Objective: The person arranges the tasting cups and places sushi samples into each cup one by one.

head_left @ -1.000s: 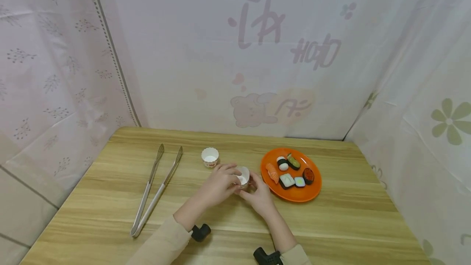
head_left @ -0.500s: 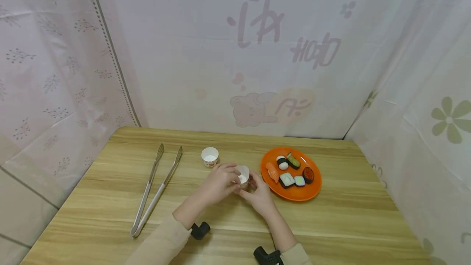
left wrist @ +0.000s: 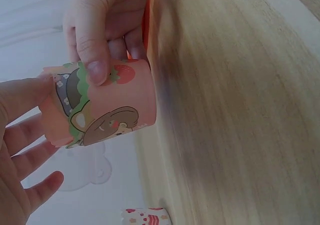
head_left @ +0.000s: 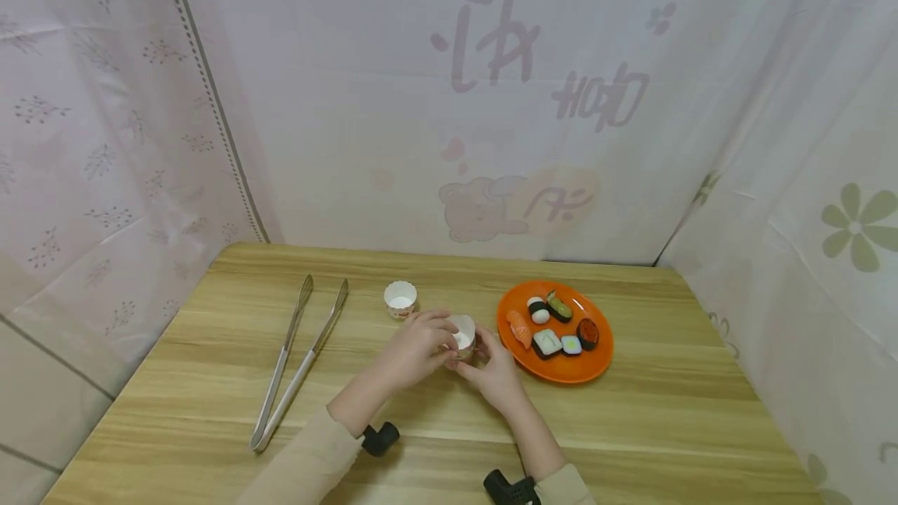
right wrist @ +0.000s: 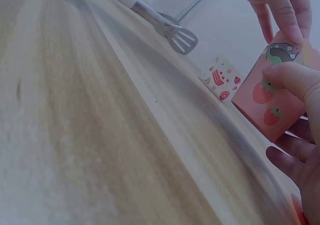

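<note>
A pink paper baking cup (head_left: pixel 463 332) with a cartoon animal and strawberries on its side is held between both hands at the middle of the table. My left hand (head_left: pixel 421 345) pinches its rim, thumb outside. My right hand (head_left: pixel 500 372) grips the wall, thumb on the near side and fingers round behind. In the left wrist view the pink cup (left wrist: pixel 110 102) lies sideways across the picture, its base close over the wood. The right wrist view shows the right thumb (right wrist: pixel 287 77) pressed on the printed side. Looking down from the head, the cup's inside is white.
A second white baking cup (head_left: pixel 401 300) with red print stands behind the left hand. Long metal tongs (head_left: pixel 298 369) lie spread on the left. To the right, an orange plate (head_left: pixel 592 365) bears several sushi pieces, close to the right hand. Patterned curtains enclose the wooden table (head_left: pixel 666 427).
</note>
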Demonstrator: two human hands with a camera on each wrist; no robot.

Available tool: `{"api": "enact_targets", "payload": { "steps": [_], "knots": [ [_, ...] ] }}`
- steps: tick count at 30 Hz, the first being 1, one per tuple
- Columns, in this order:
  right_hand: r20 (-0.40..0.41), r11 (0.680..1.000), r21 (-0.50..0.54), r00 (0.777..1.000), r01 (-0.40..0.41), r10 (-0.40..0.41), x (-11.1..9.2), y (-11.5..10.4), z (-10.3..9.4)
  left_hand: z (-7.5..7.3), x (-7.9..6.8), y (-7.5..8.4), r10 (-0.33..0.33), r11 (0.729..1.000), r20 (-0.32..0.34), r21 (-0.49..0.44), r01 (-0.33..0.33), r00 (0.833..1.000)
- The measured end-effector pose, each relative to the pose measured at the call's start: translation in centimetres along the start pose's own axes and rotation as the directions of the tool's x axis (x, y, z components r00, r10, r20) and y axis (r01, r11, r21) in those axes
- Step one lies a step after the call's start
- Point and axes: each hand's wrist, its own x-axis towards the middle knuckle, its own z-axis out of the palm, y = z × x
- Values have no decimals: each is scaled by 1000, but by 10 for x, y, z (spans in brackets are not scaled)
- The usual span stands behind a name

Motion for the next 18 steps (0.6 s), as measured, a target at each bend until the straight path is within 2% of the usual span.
{"api": "enact_targets", "payload": {
  "steps": [7, 18],
  "knots": [
    [9, 999, 30, 1000, 12, -13, 0, -1, 1, -2, 1, -1, 17, 1000, -27, -2, -17, 1000],
    [-10, 999, -37, 1000, 7, -8, 0, -2, 1, -3, 1, -3, 31, 1000, -53, 4, -31, 998]
  ]
}}
